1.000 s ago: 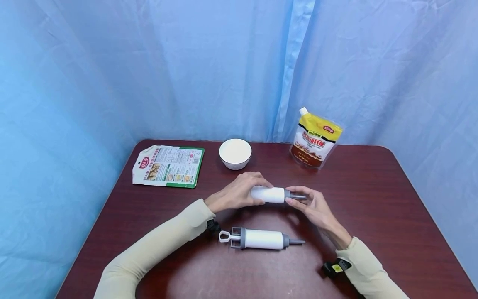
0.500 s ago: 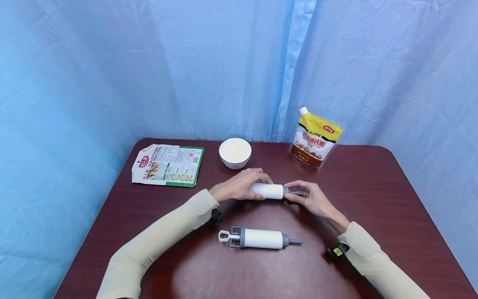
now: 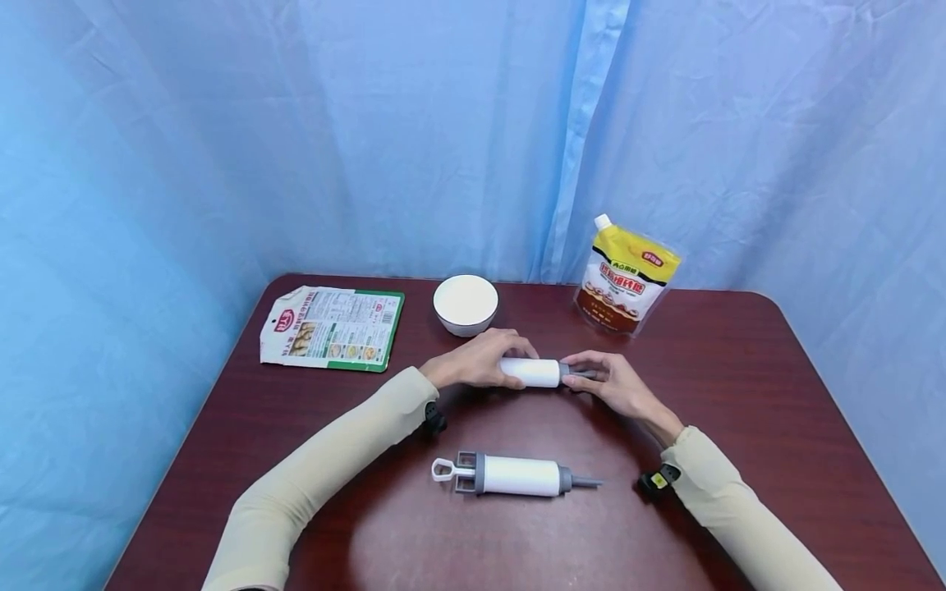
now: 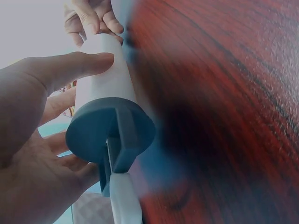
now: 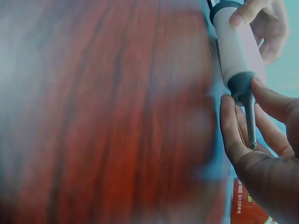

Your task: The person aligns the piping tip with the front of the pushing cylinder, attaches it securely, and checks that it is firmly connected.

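Observation:
My left hand (image 3: 484,359) grips the white barrel of a piping syringe (image 3: 541,373) near its handle end, thumb along the near side. In the left wrist view, a dark grey end cap (image 4: 93,128) with a bracket and a white pull handle (image 4: 125,200) sticks out toward the camera. At the other end my right hand (image 3: 617,384) pinches the grey nozzle collar (image 5: 242,83), and the slim nozzle (image 5: 250,122) points back over its palm. A second, similar piping syringe (image 3: 521,476) lies on the table nearer the body, nozzle toward the right.
Behind the hands stands a white bowl (image 3: 466,327). A flat green and white packet (image 3: 332,328) lies at the back left; a yellow, white and brown spouted pouch (image 3: 624,283) stands at the back right. Blue curtains (image 3: 414,139) hang behind the dark red table (image 3: 739,369).
Both hands have shifted slightly away from the body, carrying the gripped piping syringe with them. The second syringe, bowl, packet and pouch stay in place.

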Demonstrator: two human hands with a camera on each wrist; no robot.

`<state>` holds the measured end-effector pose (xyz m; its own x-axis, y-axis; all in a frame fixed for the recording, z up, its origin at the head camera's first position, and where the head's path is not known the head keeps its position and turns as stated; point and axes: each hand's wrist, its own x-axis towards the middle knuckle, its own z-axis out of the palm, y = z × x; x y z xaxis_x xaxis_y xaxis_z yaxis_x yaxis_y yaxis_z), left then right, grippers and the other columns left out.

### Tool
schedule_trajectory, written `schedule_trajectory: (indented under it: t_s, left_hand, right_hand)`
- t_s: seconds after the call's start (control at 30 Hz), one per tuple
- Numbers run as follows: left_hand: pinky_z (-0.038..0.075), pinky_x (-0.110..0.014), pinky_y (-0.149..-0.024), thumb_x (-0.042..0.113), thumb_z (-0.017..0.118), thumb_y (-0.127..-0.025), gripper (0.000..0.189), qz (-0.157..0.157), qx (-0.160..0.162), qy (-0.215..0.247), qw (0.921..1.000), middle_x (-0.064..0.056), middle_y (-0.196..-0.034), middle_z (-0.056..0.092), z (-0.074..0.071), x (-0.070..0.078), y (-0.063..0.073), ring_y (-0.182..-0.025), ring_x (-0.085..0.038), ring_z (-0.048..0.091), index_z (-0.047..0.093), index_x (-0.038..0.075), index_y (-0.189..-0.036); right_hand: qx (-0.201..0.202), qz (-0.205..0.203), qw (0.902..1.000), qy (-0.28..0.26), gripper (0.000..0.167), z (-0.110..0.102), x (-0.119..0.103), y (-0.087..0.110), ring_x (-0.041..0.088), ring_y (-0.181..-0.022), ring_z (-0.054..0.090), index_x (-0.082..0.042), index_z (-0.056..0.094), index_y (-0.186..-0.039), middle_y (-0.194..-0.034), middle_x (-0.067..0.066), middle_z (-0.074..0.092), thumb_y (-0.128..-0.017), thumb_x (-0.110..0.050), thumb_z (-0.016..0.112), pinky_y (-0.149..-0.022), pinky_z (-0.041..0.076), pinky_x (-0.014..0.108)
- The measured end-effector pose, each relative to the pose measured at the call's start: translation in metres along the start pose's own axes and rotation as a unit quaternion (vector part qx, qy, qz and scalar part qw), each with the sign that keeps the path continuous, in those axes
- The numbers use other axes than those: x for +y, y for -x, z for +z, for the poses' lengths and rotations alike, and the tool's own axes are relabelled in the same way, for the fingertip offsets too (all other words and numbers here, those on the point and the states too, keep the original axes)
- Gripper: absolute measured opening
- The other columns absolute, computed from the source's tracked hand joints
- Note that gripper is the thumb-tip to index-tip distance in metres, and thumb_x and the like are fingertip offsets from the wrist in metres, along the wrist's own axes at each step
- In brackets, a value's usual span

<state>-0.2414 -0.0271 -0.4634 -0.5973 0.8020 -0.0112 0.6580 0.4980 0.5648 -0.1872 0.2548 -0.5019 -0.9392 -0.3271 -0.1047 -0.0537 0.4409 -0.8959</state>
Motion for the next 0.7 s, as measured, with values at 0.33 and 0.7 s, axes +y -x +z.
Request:
schedule_trajectory:
  t_s: [0.33, 0.7]
  left_hand:
    - [0.051, -0.030, -0.091, 0.025, 0.084, -0.089, 0.044, 0.011, -0.006, 0.006, 0.9999, -0.006, -0.122, 0.071, 0.0018, -0.0021, -0.0007, -0.104, -0.017, 0.061, 0.071, 0.013, -0.129]
    - [0.053, -0.035, -0.096, 0.030, 0.083, -0.090, 0.047, 0.008, 0.010, 0.025, 0.9996, -0.007, -0.124, 0.071, 0.0026, -0.0049, 0.0042, -0.110, -0.021, 0.063, 0.070, 0.011, -0.131]
  right_hand:
    - [-0.009, -0.017, 0.9995, 0.025, 0.032, -0.0035, -0.0005, 0.0022, 0.035, -0.114, 0.073, -0.005, 0.071, -0.127, -0.128, 0.021, 0.072, -0.096, -0.013, 0.075, -0.083, 0.059, 0.021]
    - [0.000, -0.034, 0.9980, 0.053, 0.036, -0.0077, -0.0042, 0.0048, 0.031, -0.111, 0.074, -0.006, 0.070, -0.128, -0.125, 0.018, 0.073, -0.095, -0.018, 0.078, -0.088, 0.059, 0.021]
